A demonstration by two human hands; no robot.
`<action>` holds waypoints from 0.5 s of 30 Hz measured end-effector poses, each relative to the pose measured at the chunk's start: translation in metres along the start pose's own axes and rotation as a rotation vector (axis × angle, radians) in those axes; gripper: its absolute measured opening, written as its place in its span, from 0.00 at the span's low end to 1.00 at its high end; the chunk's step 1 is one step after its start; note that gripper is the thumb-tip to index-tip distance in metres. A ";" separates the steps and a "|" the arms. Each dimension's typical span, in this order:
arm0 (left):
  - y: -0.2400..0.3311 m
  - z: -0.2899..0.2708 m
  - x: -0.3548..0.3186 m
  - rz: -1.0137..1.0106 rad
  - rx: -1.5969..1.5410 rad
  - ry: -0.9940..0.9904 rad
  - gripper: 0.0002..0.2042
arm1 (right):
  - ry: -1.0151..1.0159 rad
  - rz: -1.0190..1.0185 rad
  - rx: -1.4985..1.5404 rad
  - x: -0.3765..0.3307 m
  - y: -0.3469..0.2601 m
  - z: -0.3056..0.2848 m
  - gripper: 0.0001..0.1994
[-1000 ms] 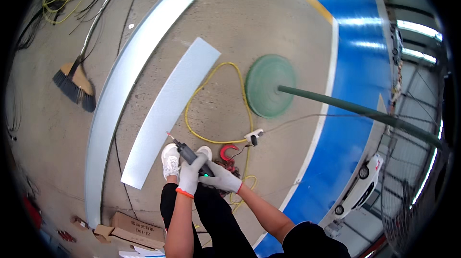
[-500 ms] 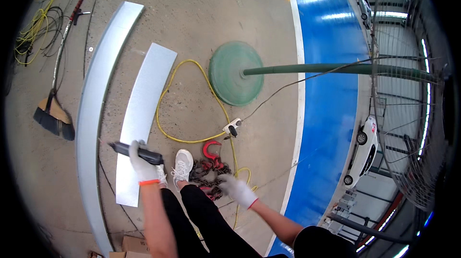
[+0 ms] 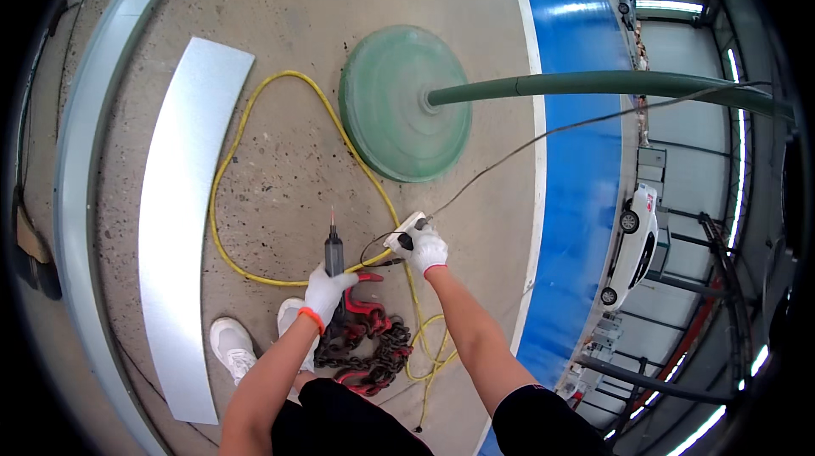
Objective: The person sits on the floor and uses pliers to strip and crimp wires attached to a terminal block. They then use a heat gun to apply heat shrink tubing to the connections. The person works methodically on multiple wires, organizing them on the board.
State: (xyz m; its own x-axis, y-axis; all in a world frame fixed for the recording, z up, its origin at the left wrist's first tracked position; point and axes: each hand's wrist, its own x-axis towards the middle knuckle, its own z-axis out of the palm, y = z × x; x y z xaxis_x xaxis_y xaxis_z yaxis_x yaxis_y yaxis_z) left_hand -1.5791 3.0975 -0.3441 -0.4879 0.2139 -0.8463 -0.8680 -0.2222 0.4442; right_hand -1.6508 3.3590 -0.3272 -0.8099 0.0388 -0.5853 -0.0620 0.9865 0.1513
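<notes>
My left hand point(image 3: 328, 293), in a white glove with an orange band at the wrist, grips a dark straight-bodied power tool point(image 3: 334, 254). Its thin bit points away from me. A white glove also covers my right hand point(image 3: 427, 249), which is closed on a white power strip point(image 3: 399, 238) where a black plug point(image 3: 406, 241) sits. Its fingertips are partly hidden. A thin black cord with a dark connector point(image 3: 391, 263) lies between the two hands. Beneath and beside my left hand is a heap of dark chain point(image 3: 386, 352) with red hooks point(image 3: 367, 278).
A yellow cable point(image 3: 214, 201) loops across the concrete floor. Left of it lie a flat curved metal strip point(image 3: 174, 227) and a longer metal channel point(image 3: 81, 184). Ahead stands a round green base point(image 3: 403, 108) with a pole point(image 3: 594, 84). My white shoes point(image 3: 231, 346) are beside the chain.
My left hand has swung the tool right, over the chain, and its bit has turned from leftward to forward. My right hand has reached forward onto the power strip. The view has moved closer.
</notes>
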 end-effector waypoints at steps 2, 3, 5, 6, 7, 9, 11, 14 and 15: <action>0.003 0.016 0.017 0.067 0.099 0.148 0.20 | 0.018 -0.133 0.083 -0.008 -0.006 -0.003 0.23; 0.005 0.023 0.022 0.090 0.210 0.248 0.21 | 0.038 -0.141 0.083 -0.013 -0.016 -0.004 0.23; 0.012 0.026 0.031 0.071 0.379 0.364 0.24 | 0.076 -0.152 0.084 -0.025 -0.034 -0.006 0.22; 0.012 0.024 0.034 0.034 0.364 0.287 0.24 | 0.098 -0.150 0.121 -0.025 -0.042 -0.008 0.22; 0.013 0.020 0.034 -0.001 0.347 0.210 0.25 | 0.120 -0.148 0.159 -0.024 -0.049 -0.011 0.21; 0.015 0.023 0.033 -0.059 0.350 0.101 0.27 | 0.235 -0.136 0.158 -0.016 -0.050 -0.011 0.22; 0.010 0.026 0.019 -0.032 0.183 0.200 0.27 | 0.284 -0.071 0.228 -0.023 -0.050 -0.024 0.23; 0.003 -0.003 -0.025 0.083 -0.185 0.334 0.20 | 0.389 -0.080 0.353 -0.081 -0.079 -0.082 0.15; 0.014 -0.018 -0.043 0.059 -0.182 0.304 0.18 | 0.428 -0.212 0.356 -0.112 -0.072 -0.096 0.14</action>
State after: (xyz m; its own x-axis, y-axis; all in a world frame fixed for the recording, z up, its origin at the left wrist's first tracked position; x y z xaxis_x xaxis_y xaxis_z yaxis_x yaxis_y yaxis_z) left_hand -1.5688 3.0677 -0.3070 -0.4631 -0.0914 -0.8816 -0.7946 -0.3978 0.4587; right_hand -1.6116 3.2682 -0.1956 -0.9690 -0.1594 -0.1887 -0.1087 0.9611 -0.2538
